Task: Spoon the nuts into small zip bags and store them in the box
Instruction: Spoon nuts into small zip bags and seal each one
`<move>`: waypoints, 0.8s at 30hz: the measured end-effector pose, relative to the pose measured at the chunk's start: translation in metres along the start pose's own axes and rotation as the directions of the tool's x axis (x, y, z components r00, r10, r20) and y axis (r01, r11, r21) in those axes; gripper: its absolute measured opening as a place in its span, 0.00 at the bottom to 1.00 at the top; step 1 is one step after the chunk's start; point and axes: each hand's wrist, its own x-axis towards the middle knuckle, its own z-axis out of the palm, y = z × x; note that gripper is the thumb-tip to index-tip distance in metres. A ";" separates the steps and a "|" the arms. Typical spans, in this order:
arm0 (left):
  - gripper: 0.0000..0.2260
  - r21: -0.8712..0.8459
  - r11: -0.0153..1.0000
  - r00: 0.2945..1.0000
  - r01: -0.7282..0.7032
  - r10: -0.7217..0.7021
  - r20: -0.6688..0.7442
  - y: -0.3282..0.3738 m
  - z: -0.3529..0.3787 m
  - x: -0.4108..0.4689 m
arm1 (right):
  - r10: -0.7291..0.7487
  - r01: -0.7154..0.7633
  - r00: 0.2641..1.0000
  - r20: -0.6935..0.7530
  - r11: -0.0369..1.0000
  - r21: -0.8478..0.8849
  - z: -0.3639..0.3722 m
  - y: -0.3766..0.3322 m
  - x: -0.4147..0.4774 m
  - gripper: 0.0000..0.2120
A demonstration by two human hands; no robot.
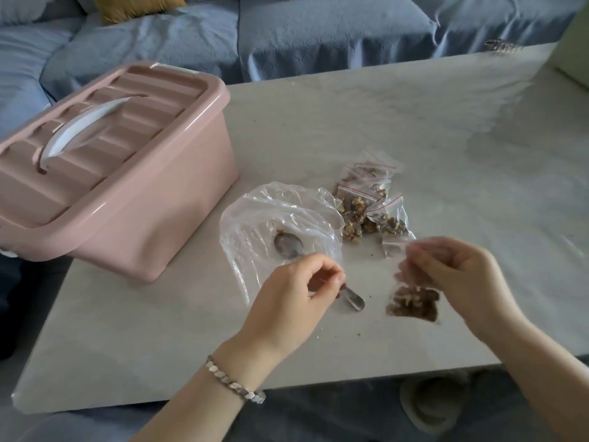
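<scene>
A metal spoon (288, 245) lies with its bowl in a nearly empty crumpled clear plastic bag (255, 218). My left hand (293, 301) curls over the spoon's handle, whose end sticks out below my fingers. My right hand (459, 275) pinches the top of a small zip bag (414, 304) partly filled with nuts; it hangs just above the table, blurred. Several filled small zip bags (366, 202) with red strips lie piled behind my hands. The pink box (143, 218) stands at the left with its lid shut and its white handle (83, 122) on top.
The pale table (446, 138) carries a few nut crumbs near my hands. A blue-covered sofa (318, 30) runs along the far side, with a yellow cushion (134, 8). A small dark object (503, 46) sits at the table's far right edge.
</scene>
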 end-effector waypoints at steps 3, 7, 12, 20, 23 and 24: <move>0.03 0.062 0.998 1.000 0.001 -0.002 0.017 -0.007 0.004 0.003 | -0.034 -0.013 0.980 -0.194 0.972 -0.234 -0.048 0.015 0.034 0.04; 0.06 0.076 0.996 0.998 0.054 -0.056 0.029 -0.014 0.006 0.004 | 0.036 -0.159 0.976 -0.217 0.798 -0.582 -0.080 0.041 0.064 0.10; 0.03 0.115 0.989 0.992 0.091 -0.100 0.077 -0.020 0.003 0.003 | -0.262 0.086 0.961 -0.083 0.574 -0.814 -0.044 0.025 0.079 0.25; 0.11 0.086 0.989 0.991 0.121 -0.125 0.050 -0.018 -0.014 -0.007 | 0.047 0.008 0.996 0.069 0.768 -0.640 -0.001 0.022 0.116 0.36; 0.10 0.073 0.989 0.990 0.131 -0.135 0.047 -0.021 -0.017 -0.008 | -0.048 0.027 0.999 -0.019 0.799 -0.601 -0.007 0.021 0.103 0.19; 0.09 0.057 0.989 0.989 0.138 -0.141 0.046 -0.022 -0.016 -0.007 | -0.062 0.034 0.998 -0.030 0.823 -0.567 -0.010 0.018 0.095 0.15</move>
